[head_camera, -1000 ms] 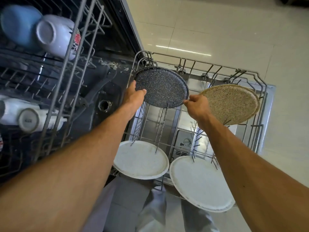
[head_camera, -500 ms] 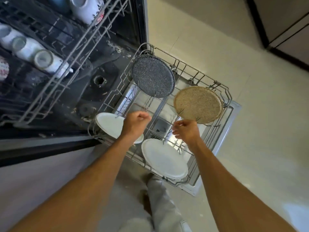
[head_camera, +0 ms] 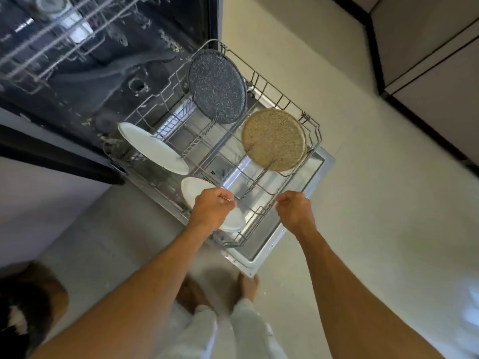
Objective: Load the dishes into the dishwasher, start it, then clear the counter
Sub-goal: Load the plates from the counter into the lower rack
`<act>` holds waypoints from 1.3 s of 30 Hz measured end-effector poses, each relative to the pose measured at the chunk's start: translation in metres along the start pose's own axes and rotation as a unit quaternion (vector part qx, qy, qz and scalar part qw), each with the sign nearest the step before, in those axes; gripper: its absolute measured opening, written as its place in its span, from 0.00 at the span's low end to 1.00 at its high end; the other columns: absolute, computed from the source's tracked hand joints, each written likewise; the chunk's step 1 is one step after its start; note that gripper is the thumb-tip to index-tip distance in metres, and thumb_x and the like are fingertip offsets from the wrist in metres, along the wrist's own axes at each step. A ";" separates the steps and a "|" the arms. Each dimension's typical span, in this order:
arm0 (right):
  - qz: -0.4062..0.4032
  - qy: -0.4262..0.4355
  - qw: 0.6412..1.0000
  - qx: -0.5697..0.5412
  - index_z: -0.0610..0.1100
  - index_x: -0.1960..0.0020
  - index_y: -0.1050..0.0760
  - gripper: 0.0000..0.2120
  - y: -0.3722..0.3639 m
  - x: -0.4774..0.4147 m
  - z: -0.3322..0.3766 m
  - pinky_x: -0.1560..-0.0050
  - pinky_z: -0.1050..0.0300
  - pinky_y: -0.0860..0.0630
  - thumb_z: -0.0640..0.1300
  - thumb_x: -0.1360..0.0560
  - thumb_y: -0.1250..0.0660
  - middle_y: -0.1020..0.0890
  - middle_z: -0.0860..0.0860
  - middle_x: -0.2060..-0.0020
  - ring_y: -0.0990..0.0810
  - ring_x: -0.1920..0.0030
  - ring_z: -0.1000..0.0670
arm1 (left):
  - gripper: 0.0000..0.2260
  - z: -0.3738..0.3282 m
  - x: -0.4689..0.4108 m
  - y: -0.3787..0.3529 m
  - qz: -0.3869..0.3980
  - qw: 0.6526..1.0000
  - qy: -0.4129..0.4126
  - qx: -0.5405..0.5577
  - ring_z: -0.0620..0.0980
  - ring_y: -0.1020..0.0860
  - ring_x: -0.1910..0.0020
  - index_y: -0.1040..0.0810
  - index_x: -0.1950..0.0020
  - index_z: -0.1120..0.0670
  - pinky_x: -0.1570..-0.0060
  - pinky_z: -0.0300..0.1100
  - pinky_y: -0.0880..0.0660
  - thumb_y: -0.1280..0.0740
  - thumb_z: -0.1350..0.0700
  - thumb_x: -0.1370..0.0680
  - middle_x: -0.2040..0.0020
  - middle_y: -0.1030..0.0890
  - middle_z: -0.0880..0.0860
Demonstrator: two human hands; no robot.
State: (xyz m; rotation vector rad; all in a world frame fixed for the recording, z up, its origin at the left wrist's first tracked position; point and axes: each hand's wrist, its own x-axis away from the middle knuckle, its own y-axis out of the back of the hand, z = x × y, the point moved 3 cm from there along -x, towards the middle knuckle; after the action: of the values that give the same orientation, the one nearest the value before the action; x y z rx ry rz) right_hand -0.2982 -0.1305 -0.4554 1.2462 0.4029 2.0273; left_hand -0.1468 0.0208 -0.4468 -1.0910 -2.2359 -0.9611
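Note:
The lower rack (head_camera: 314, 130) is pulled out over the open dishwasher door (head_camera: 274, 244). A dark speckled plate (head_camera: 216, 86) and a tan speckled plate (head_camera: 273, 139) stand on edge at its far side. Two white plates stand nearer, one to the left (head_camera: 153, 149) and one (head_camera: 191, 193) partly hidden under my left hand (head_camera: 212, 209). That hand is curled into a fist above the plate and holds no dish. My right hand (head_camera: 294, 211) is also curled, its knuckles at the rack's front rim wire.
The upper rack (head_camera: 51, 35) with cups sits inside the dark tub at top left. Cabinets (head_camera: 427, 60) stand to the right across pale floor tiles. My feet (head_camera: 247, 283) are just in front of the door's edge. A dark object (head_camera: 26, 307) lies at bottom left.
My hands let go of the dark and tan plates, which now stand in the rack. Both hands drew back toward me to the rack's near side, fingers curled.

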 end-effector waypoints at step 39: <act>0.179 0.444 0.727 0.493 0.46 0.42 0.19 0.11 0.018 -0.155 0.087 0.49 0.58 0.23 0.48 0.20 0.35 0.16 0.46 0.48 0.17 0.50 0.47 | 0.08 -0.033 -0.090 -0.112 -0.200 0.968 0.048 -0.144 0.54 0.20 0.47 0.20 0.47 0.51 0.52 0.44 0.25 0.37 0.56 0.21 0.47 0.18 0.52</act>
State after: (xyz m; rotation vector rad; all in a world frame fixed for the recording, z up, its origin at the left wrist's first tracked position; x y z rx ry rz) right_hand -0.1867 -0.2617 -0.5026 0.7372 2.0505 2.7665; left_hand -0.1831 -0.0970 -0.5280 -0.6906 -2.3317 -1.5110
